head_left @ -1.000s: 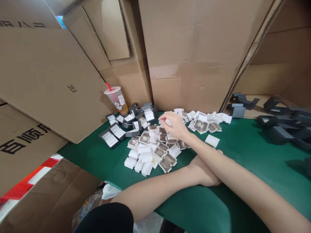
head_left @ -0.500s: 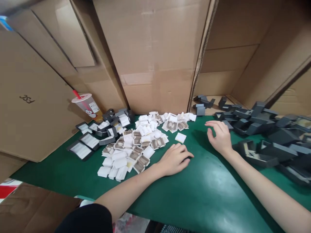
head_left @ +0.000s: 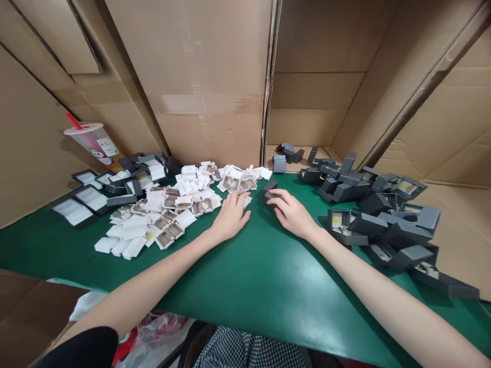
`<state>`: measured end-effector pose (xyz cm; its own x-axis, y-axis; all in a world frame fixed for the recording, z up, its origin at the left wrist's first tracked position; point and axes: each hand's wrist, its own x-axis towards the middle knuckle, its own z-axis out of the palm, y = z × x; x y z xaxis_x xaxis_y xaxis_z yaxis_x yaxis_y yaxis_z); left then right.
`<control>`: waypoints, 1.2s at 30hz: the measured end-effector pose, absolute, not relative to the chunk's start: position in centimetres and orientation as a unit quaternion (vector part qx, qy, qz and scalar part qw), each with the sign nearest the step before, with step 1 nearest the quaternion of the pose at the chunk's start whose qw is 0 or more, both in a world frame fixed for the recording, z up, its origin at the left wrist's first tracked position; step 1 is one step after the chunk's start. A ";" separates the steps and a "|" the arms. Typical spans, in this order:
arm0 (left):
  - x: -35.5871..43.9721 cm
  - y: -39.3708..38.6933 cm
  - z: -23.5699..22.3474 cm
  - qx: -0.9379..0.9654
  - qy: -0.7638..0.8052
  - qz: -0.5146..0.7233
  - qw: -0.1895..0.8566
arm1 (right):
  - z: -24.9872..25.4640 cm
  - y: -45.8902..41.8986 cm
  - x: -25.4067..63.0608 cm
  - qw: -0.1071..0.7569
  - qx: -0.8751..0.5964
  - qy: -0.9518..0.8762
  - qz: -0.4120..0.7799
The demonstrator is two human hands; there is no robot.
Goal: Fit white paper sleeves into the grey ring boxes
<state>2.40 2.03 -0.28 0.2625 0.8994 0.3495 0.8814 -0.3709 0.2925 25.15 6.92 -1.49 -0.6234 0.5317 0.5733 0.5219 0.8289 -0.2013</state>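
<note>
My left hand [head_left: 231, 214] lies low over the green tabletop with fingers stretched forward. Its fingertips partly cover a small white card [head_left: 247, 202]; I cannot tell whether they touch it. To its left spreads a heap of small white box inserts [head_left: 164, 220] with grey-brown hollows. My right hand [head_left: 289, 209] is bent at the fingers, its fingertips on a small black box [head_left: 270, 187]. The thumb sits apart, lower down. To the right of that hand lies a pile of open black boxes [head_left: 347, 184], some with pale linings.
Black boxes with white inserts [head_left: 92, 197] lie at the left, before a drink cup [head_left: 94, 143] with a red straw. Cardboard walls [head_left: 203, 87] rise behind the green table [head_left: 245, 286]. An open carton [head_left: 314, 92] stands at the back right.
The view has swung right. My arms, crossed at first, have parted. My left hand has shifted to the white card; my right hand went to the black boxes and now has one at its fingertips.
</note>
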 end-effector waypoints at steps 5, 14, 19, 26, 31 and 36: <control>4.7 4.4 -0.8 0.803 0.533 0.264 0.034 | -1.1 4.5 24.2 0.361 -0.178 -0.915 0.018; 4.4 4.1 -0.2 0.799 0.515 0.306 0.057 | -0.9 3.1 24.4 0.388 -0.172 -0.906 -0.016; 4.1 3.9 -0.4 0.812 0.508 0.277 0.075 | -0.9 2.7 24.3 0.378 -0.299 -0.875 -0.041; 2.7 4.0 -0.2 0.775 0.550 0.304 0.069 | -0.9 2.9 24.3 0.342 -0.226 -0.912 0.025; 1.1 4.6 0.1 0.809 0.533 0.247 0.020 | -1.1 2.8 24.4 0.343 -0.200 -0.915 0.066; 0.8 4.8 -0.2 0.814 0.533 0.231 -0.008 | -1.7 3.6 24.7 0.392 -0.334 -0.848 0.122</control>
<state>0.80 4.79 -0.15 0.3261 0.8637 0.3843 0.8712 -0.4324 0.2325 24.65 3.63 -1.74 -0.4692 0.6625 0.5839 0.4716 0.7470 -0.4686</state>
